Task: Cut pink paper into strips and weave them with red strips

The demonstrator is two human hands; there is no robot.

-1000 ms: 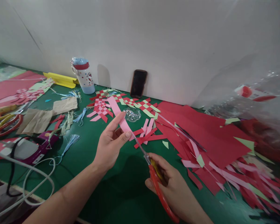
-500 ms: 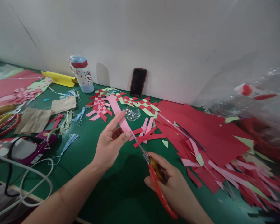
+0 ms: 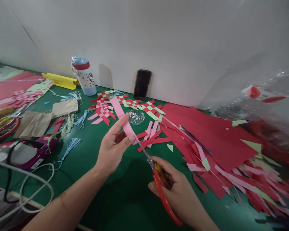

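My left hand [image 3: 114, 146] pinches a pink paper strip [image 3: 119, 110] between thumb and fingers, above the green table [image 3: 132, 192]. In my right hand [image 3: 175, 186] are scissors [image 3: 162, 194] with red and yellow handles. Their blades point up and away, meeting the strip's lower end beside my left thumb. Beyond the strip sits a small clear dish [image 3: 136, 117] of tiny round beads or eyes. Woven red, pink and green paper pieces [image 3: 104, 112] lie behind my left hand. A partly woven pink and red piece [image 3: 150, 136] is just past the scissor tips.
Red paper sheets [image 3: 212, 138] and a heap of cut strips [image 3: 257, 187] cover the right side. A phone [image 3: 142, 84] leans on the wall near a bottle [image 3: 86, 77]. Blue tassels [image 3: 72, 146], a purple power strip [image 3: 42, 154] and more scissors [image 3: 6, 128] lie left.
Almost nothing differs. Both hands, the strip and the scissors keep nearly the same place, and the view has shifted very slightly.
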